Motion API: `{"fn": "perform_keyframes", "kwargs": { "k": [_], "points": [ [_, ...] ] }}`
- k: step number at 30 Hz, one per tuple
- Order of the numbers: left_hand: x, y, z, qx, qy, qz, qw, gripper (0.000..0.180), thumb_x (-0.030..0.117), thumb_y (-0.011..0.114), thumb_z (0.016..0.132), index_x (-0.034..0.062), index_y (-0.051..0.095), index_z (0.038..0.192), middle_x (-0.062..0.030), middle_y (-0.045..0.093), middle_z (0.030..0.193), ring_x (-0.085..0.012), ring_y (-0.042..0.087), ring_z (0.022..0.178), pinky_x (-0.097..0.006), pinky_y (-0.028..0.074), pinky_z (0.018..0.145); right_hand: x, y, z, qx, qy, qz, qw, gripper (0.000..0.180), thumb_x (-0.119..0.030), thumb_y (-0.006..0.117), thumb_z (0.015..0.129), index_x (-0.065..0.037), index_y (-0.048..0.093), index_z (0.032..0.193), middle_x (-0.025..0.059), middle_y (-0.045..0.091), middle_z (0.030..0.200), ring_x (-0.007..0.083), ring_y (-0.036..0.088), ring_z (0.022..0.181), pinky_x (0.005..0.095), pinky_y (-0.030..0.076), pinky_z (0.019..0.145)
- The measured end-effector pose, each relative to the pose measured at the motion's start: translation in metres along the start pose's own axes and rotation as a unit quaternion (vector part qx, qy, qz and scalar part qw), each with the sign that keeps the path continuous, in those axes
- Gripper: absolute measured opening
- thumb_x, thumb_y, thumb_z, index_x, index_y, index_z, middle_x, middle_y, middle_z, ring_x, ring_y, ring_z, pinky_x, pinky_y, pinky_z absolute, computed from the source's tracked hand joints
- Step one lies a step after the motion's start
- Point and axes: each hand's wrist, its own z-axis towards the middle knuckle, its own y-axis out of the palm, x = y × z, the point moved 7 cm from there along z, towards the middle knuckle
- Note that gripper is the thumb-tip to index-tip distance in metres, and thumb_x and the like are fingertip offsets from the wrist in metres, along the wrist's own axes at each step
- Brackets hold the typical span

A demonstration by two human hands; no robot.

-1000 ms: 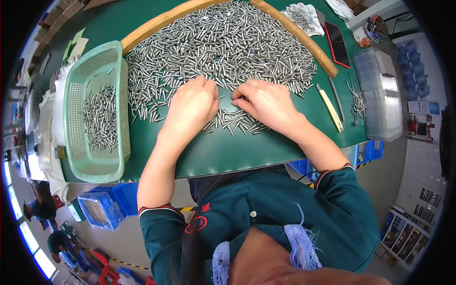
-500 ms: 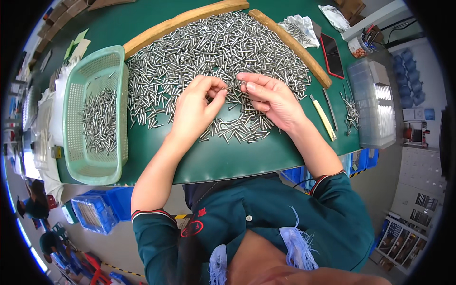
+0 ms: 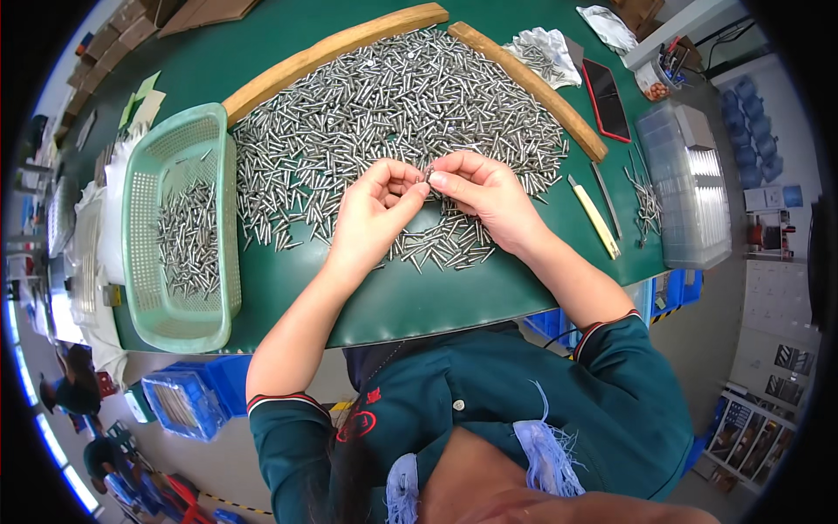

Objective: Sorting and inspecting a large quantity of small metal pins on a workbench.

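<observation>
Over the near part of a wide heap of small metal pins (image 3: pixel 393 96), my left hand (image 3: pixel 371 210) and my right hand (image 3: pixel 489 196) meet at their fingertips. Both are closed in a pinch, thumb against forefinger. A small, dark metal piece like the pins shows between the fingertips; its finer shape is mostly hidden. The other fingers of each hand are curled. To the left of my left hand stands a pale green plastic basket (image 3: pixel 140 288), with a smaller pile of the same pins (image 3: pixel 188 240) inside.
Two wooden strips (image 3: pixel 336 54) (image 3: pixel 532 87) border the heap at the back. To the right lie a cream-handled knife (image 3: pixel 594 217), a flat metal strip (image 3: pixel 606 199), a red-edged phone (image 3: pixel 607 100) and a clear plastic box (image 3: pixel 685 196). Blue crates (image 3: pixel 188 397) stand below the green table (image 3: pixel 397 301).
My hands have come together, closing the small gap between their fingertips. My right fingers have curled in more. The whole view has shifted slightly.
</observation>
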Motion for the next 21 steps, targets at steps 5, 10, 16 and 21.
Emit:
{"fn": "perform_keyframes", "kwargs": {
  "k": [5,10,16,21],
  "points": [
    [0.000,-0.003,0.000,0.006,0.021,0.052,0.998,0.013,0.008,0.065,0.080,0.0018,0.057,0.089,-0.0018,0.058,0.081,-0.0045,0.053,0.068,-0.018,0.043,0.058,-0.011,0.001,0.000,0.004,-0.120,-0.105,0.987,0.017,-0.016,0.063,0.084,-0.001,0.063,0.094,-0.0043,0.058,0.077,-0.0006,0.045,0.064,0.0160,0.036,0.055],
    [0.008,0.001,-0.002,0.011,0.064,0.175,0.982,0.014,0.009,0.065,0.080,0.0008,0.057,0.088,-0.0044,0.059,0.081,-0.0072,0.056,0.066,-0.021,0.047,0.058,-0.009,-0.005,0.001,0.014,-0.107,-0.189,0.976,0.016,-0.016,0.063,0.084,-0.002,0.064,0.091,-0.0012,0.060,0.078,0.0009,0.049,0.068,0.0170,0.041,0.061],
    [0.003,0.002,-0.001,0.021,0.050,0.089,0.995,0.026,0.006,0.067,0.078,0.0008,0.053,0.100,-0.0042,0.059,0.083,-0.0075,0.057,0.072,-0.021,0.049,0.063,-0.014,-0.003,0.000,0.018,-0.129,-0.197,0.972,0.017,-0.016,0.062,0.084,-0.001,0.063,0.091,-0.0009,0.061,0.079,0.0027,0.050,0.070,0.0189,0.042,0.063],
    [0.007,0.003,-0.003,0.001,0.042,0.100,0.994,0.034,0.006,0.068,0.077,0.0016,0.050,0.106,-0.0035,0.058,0.083,-0.0075,0.056,0.074,-0.021,0.049,0.063,-0.014,-0.001,-0.001,-0.007,-0.097,-0.205,0.974,0.015,-0.013,0.060,0.086,0.000,0.061,0.092,0.0011,0.061,0.088,0.0065,0.054,0.081,0.0218,0.044,0.074]
  ]
}}
